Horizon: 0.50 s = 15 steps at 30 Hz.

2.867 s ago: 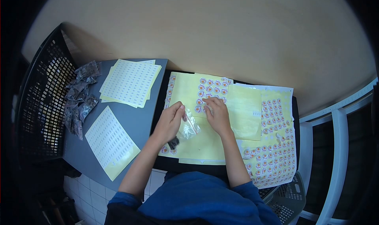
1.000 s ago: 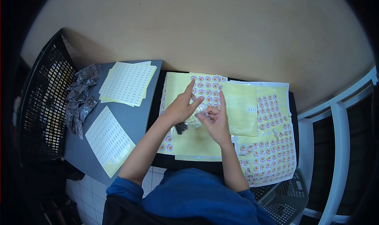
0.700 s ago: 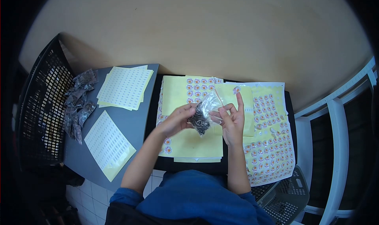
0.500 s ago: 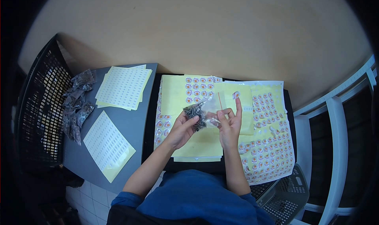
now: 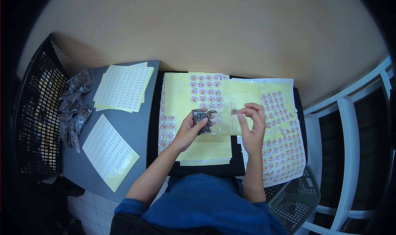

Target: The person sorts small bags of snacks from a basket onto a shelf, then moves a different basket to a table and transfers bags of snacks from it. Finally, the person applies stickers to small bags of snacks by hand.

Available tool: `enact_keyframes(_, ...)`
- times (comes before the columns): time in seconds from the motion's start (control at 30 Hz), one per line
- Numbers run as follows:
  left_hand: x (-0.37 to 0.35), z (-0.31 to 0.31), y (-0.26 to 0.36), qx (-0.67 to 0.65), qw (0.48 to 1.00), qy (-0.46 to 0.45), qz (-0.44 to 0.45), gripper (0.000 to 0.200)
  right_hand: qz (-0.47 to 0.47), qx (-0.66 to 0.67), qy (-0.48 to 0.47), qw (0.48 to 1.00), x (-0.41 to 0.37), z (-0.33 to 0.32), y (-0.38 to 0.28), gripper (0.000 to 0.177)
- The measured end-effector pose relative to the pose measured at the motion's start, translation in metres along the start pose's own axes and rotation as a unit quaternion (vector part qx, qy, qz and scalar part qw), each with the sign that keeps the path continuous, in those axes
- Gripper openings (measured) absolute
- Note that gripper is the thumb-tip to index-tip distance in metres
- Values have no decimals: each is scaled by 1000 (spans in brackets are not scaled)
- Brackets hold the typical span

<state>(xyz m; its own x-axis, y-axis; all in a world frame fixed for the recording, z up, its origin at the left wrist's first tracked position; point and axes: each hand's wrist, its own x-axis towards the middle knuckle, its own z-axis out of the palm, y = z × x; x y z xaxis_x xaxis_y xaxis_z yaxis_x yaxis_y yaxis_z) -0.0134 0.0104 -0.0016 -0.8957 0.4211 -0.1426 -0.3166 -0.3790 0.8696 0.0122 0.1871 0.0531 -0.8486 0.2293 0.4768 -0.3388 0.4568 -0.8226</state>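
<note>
My left hand [image 5: 192,129] grips the filled end of a clear zip-lock bag [image 5: 220,118], its thumb pressing on the small dark pieces [image 5: 202,120] inside. The bag lies stretched out flat to the right, and a red line marks its zip end. At that end my right hand [image 5: 252,125] is closed, thumb and index finger together, with a small round sticker [image 5: 234,111] at the fingertips. Yellow backing sheets [image 5: 206,148] lie beneath the bag. Round orange-and-white stickers [image 5: 206,88] fill part of a sheet behind it.
To the right spreads a large sticker sheet [image 5: 284,152]. Label sheets [image 5: 123,86] lie on the grey table [image 5: 138,132] at left, beside several filled bags [image 5: 74,111] and a black basket [image 5: 39,111]. Below the right table edge sits a grey-green basket [image 5: 303,198].
My right hand has brought the sticker from its raised index finger down to the bag's zip end. The bag is now flatter and more level. The view has shifted slightly.
</note>
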Motion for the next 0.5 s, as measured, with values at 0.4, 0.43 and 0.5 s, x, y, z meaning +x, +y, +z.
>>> enact_keyframes(0.4,-1,-2,-5,33,999,3,-35,30,-65,-166,-230,957,4,8,-11,6)
enact_keyframes(0.43,-1,-2,-6,41,999,3,-34,30,-65,-166,-229,957,5,7,-12,6)
enact_keyframes(0.5,-1,-2,-7,42,998,-1,-37,30,-83,-219,-245,941,6,8,-16,7)
